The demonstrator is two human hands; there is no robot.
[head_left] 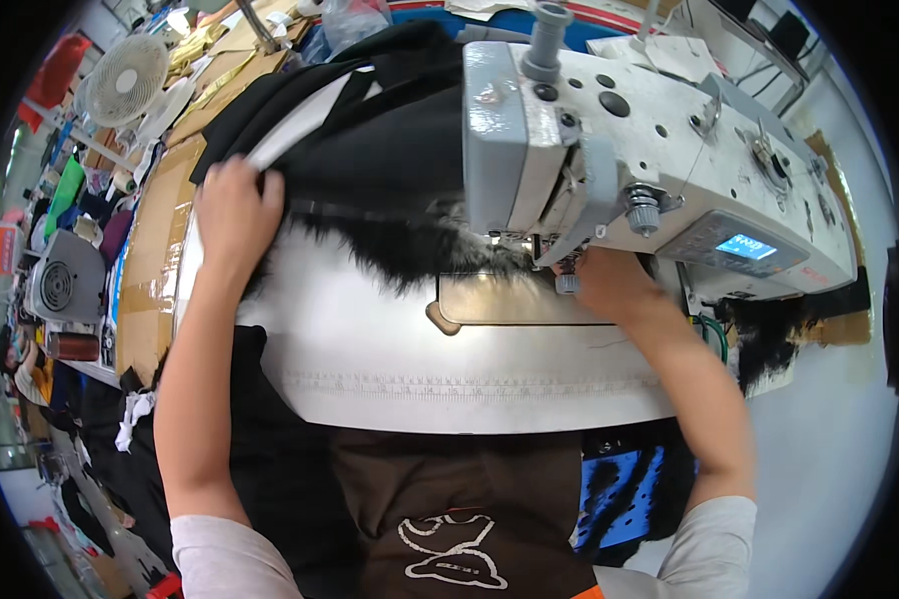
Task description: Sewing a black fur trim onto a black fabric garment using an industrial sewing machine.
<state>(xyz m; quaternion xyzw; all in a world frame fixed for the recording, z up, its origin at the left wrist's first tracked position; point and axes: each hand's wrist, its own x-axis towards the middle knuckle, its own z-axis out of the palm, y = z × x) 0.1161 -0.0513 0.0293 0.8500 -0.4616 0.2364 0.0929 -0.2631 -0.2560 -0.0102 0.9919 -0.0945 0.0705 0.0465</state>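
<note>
A black garment piece [390, 150] with a fluffy fur edge [400, 255] lies across the white bed of a sewing machine [659, 150]. At its left end my left hand [238, 210] is closed on the black fabric, fingers curled over it. The fur edge runs to the right, under the needle and presser foot [539, 252]. Just right of the presser foot is my right hand [614, 285], close to the metal plate [519, 299]. Machine parts hide its fingertips, so its grip does not show.
A printed ruler scale [469, 386] runs along the bed's front edge. Cardboard [150, 260] borders the table on the left, with a white fan [127, 80] and a grey device [67, 278] beyond. Black fur scraps [764, 344] hang at right. A blue perforated pedal [619, 494] sits below.
</note>
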